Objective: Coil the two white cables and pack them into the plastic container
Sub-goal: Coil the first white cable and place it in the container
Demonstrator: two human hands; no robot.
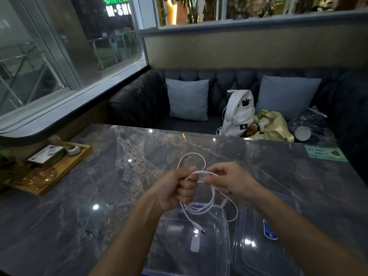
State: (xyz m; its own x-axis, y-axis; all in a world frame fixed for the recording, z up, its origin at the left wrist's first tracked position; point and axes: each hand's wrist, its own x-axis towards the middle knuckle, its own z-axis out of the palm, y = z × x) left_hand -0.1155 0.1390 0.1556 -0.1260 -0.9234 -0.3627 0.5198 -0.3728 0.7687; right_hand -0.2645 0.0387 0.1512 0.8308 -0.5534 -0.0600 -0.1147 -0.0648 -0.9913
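Sitting at the table's (pixel 123 176) left edge, a tray (pixel 65 166) holds a box. Left hand (pixel 177 188) fists the cable (pixel 199 208) coils; right hand (pixel 229 182) pinches a strand. Loops dangle over the open container (pixel 225 226), lid (pixel 258 248) beside it.

We see a dark marbled table (pixel 123 176) bearing a clear plastic container (pixel 225 244) near us, its lid (pixel 258 255) just beside it on the right, a wooden tray (pixel 65 166) at the left edge — and a green sticker (pixel 324 154) far right.
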